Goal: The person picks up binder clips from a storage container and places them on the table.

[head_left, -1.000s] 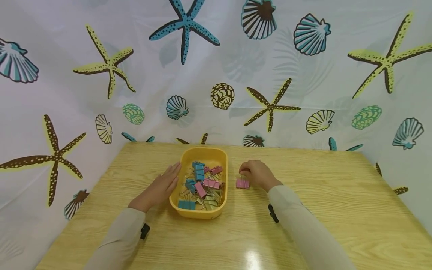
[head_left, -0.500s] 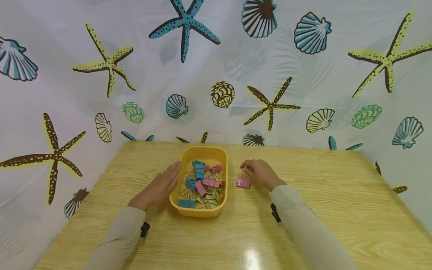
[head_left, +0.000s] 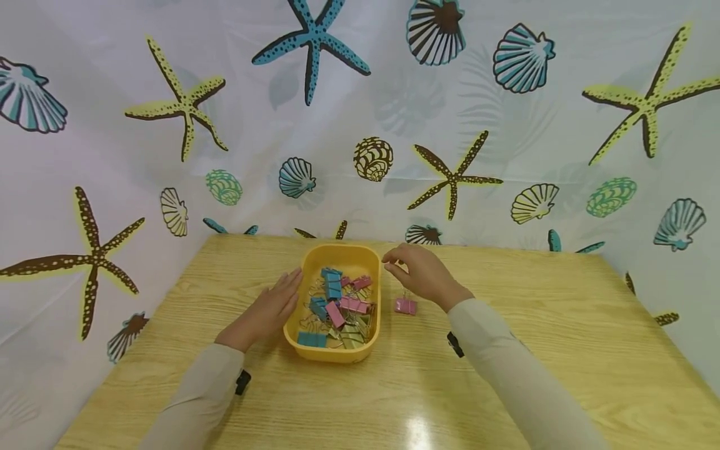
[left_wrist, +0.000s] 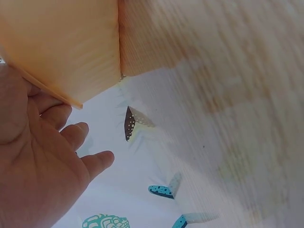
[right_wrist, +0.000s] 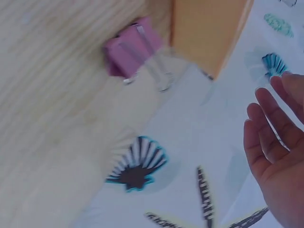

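Observation:
A yellow plastic bin (head_left: 332, 356) holds several binder clips in blue, pink and olive green, heaped together. My left hand (head_left: 267, 312) rests along the bin's left side with its fingers extended; in the left wrist view the fingers (left_wrist: 57, 114) lie at the bin's rim. One pink binder clip (head_left: 405, 305) sits alone on the table, right of the bin, its wire handles pointing away from me. My right hand (head_left: 422, 275) is raised beyond that clip, near the bin's right rim, with nothing between its loosely bent fingers. In the right wrist view the pink clip (right_wrist: 133, 47) is apart from the hand.
The wood-grain table (head_left: 534, 350) reaches back to a white cloth (head_left: 337, 125) printed with starfish and shells, which hangs behind and on both sides. A dark wrist strap piece (head_left: 455, 344) shows under the right sleeve.
My right hand has let go of the pink binder clip's handles and moved up and left toward the bin. The clip remains on the table; the left hand stays at the bin.

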Demonstrator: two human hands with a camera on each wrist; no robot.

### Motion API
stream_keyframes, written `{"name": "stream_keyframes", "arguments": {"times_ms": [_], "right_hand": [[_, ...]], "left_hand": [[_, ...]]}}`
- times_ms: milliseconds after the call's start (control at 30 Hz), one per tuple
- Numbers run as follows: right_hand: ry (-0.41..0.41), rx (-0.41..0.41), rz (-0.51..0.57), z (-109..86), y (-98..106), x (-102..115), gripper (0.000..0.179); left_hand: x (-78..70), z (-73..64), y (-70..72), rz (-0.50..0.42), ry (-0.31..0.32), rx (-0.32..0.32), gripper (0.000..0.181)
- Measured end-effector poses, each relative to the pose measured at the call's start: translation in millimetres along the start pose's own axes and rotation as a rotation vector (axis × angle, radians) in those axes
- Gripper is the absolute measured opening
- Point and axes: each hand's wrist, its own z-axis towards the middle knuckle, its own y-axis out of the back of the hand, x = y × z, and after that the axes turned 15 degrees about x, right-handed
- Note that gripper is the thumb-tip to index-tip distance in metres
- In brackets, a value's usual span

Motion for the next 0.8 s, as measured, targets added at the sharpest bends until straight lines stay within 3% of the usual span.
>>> {"name": "stream_keyframes", "arguments": {"times_ms": [100,200,400,633,800], "right_hand": [[0.080,0.001,-0.049,10.0,5.8,18.6,0.016],[0.109,0.053,-0.097,24.0,8.5,37.0,0.019],[0.123,0.163,-0.149,50.1,5.4,67.2,0.024],[0.139,0.293,-0.135,73.1,-14.2,83.7,0.020],[0.076,0.371,-0.127,82.8,-23.7,92.6,0.024]], "left_hand": [[0.0,-0.5,-0.5,0.007,-0.005,0.000,0.053],[0.2,-1.0,-0.5,0.009,-0.005,-0.001,0.053],[-2.4,1.8,0.5,-0.001,-0.001,0.005,0.053],[-2.4,1.4,-1.7,0.014,0.014,0.001,0.053],[-1.8,-1.4,-0.9,0.020,0.009,-0.013,0.053]]}}
